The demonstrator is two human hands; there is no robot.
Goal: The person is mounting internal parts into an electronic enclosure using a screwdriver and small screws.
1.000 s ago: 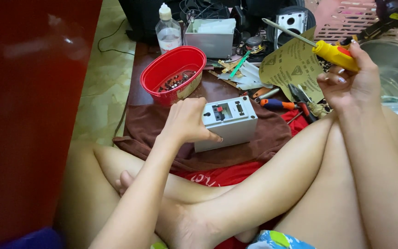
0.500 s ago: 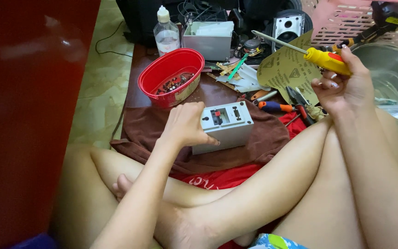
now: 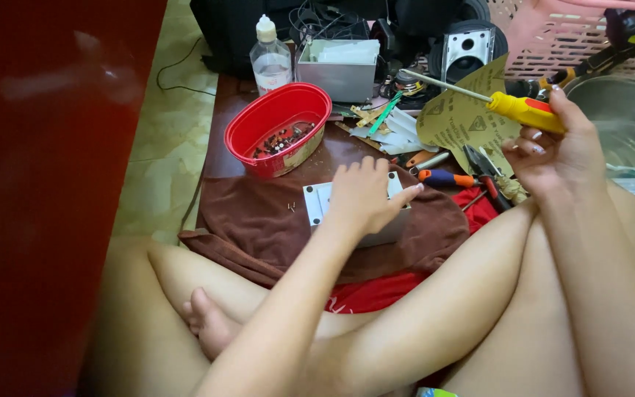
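Left hand (image 3: 365,197) spread flat over the white rectangular plastic box (image 3: 319,204) at centre frame, fingers splayed on top, the box lying on a soft, rumpled brown cloth (image 3: 259,228). Right hand (image 3: 556,151) up at the upper right, fist closed round the glossy yellow screwdriver (image 3: 512,109), its thin steel shaft pointing up-left. Just up-left of the box, an oval red plastic tub (image 3: 277,125) of small dark parts; behind that, a clear bottle (image 3: 270,60)
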